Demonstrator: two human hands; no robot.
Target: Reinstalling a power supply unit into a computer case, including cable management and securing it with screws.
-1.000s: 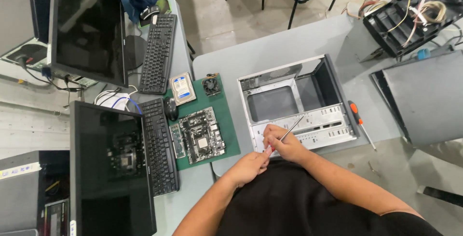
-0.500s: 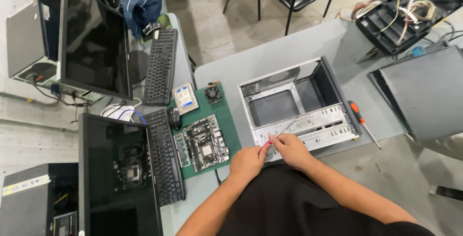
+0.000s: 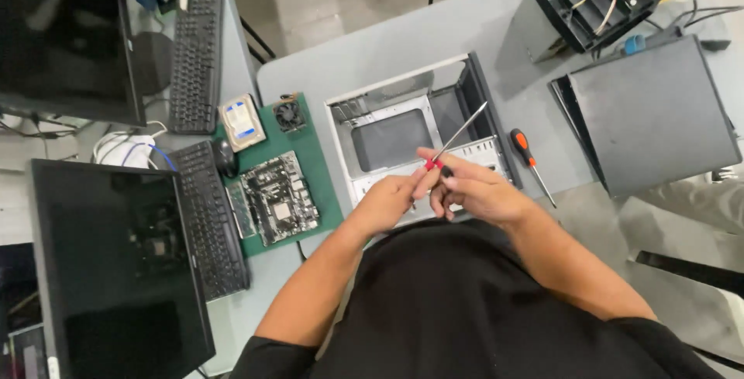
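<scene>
Right over the near edge of the open computer case (image 3: 418, 127), both hands are meeting on a red-handled screwdriver (image 3: 456, 137), right hand (image 3: 477, 189) gripping the handle, left hand (image 3: 387, 202) closing in beside it, shaft angling up-right, away from the body.

Screwdriver (image 3: 457, 137): thin shiny metal shaft, red plastic grip. Computer case (image 3: 415, 127): bare matt grey sheet metal. Second screwdriver (image 3: 529, 155): orange and black plastic handle. Mat (image 3: 310, 158): flat matt green. Monitors (image 3: 116, 270): glossy black screens. Keyboards (image 3: 208, 220): matt black plastic. Table (image 3: 403, 46): smooth grey.
</scene>
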